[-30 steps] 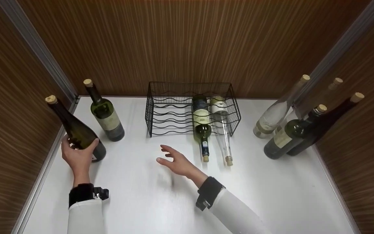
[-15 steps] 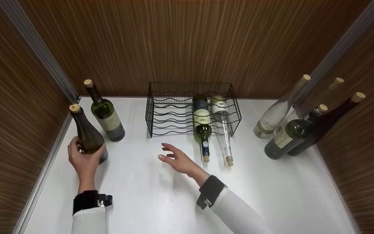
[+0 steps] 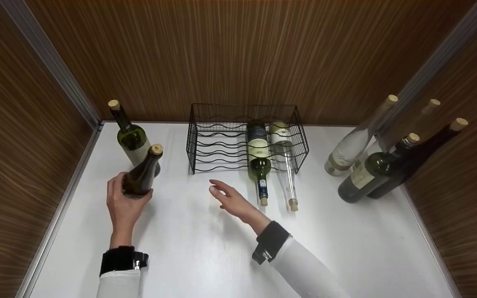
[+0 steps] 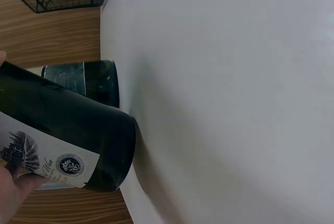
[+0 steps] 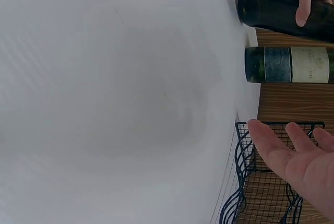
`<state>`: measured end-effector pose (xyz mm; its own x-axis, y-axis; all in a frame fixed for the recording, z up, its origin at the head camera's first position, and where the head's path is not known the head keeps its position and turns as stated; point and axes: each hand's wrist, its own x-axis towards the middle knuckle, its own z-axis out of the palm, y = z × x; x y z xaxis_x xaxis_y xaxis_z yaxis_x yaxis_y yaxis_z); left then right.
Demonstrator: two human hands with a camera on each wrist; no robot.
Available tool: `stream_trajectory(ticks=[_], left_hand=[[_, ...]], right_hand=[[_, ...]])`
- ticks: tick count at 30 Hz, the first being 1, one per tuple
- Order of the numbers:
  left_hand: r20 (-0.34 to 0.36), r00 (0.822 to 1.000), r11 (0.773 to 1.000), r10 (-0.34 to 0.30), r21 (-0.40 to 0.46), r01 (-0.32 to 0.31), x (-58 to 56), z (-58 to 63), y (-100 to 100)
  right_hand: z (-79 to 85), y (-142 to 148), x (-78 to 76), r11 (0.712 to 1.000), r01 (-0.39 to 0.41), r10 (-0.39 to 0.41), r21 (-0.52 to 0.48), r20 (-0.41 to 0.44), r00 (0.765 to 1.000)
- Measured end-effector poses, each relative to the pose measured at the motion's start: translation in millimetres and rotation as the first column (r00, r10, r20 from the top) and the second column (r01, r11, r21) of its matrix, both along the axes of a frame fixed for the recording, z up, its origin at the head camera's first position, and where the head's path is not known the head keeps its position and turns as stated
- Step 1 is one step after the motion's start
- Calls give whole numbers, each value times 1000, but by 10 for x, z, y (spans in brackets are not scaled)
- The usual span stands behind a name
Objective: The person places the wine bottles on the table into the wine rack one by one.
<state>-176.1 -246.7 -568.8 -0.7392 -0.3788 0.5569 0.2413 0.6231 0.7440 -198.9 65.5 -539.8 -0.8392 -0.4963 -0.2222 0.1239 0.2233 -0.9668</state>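
My left hand [image 3: 126, 205] grips a dark, corked wine bottle [image 3: 141, 176] around its body. The bottle leans, its cork towards the rack; in the left wrist view its pale label [image 4: 42, 153] and base show. Just behind it a green wine bottle [image 3: 133, 140] stands upright, partly covered by the held one. My right hand [image 3: 234, 202] hovers with loosely extended fingers, holding nothing, in front of the black wire wine rack [image 3: 221, 169]. On the rack's right side lie a green bottle [image 3: 259, 165] and a clear bottle [image 3: 285, 153], necks towards me.
Several corked bottles stand at the right: a clear bottle [image 3: 352, 145], a green bottle [image 3: 364, 178], a dark bottle [image 3: 425, 159] and another clear one partly hidden. Wood-grain walls [image 3: 238, 54] enclose the white table [image 3: 205, 265] at the back and sides.
My left hand has carried the dark bottle to the right, and its neck has swung from leaning left to leaning right. My right hand has shifted slightly right; its thumb and fingers are closer together.
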Motion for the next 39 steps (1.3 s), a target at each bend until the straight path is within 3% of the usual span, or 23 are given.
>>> stream_trajectory(ticks=[6, 9, 13, 17, 23, 31, 39], left_hand=[[-31, 998, 988, -45, -150, 40, -23, -47, 107], [-5, 999, 977, -50, -208, 48, -17, -34, 150], [13, 997, 954, -73, -289, 74, -11, 5, 195], [-16, 996, 934, -92, -347, 81, -15, -4, 225], [-23, 992, 896, -121, -433, 99, -9, -29, 235], [20, 987, 839, -158, -525, 145, 6, -41, 226], [100, 978, 792, -184, -574, 208, 50, -61, 276]], right_hand=[[25, 15, 2, 996, 29, -25, -82, 45, 999], [35, 23, -8, 993, 39, -33, -108, 57, 998], [47, 51, -31, 993, 49, -43, -111, 50, 998], [51, 84, -55, 989, 57, -51, -134, 53, 997], [106, 132, -88, 977, 80, -53, -197, 139, 989], [183, 235, -133, 922, 80, 69, -378, 365, 928], [210, 295, -142, 915, -3, 169, -403, 376, 911]])
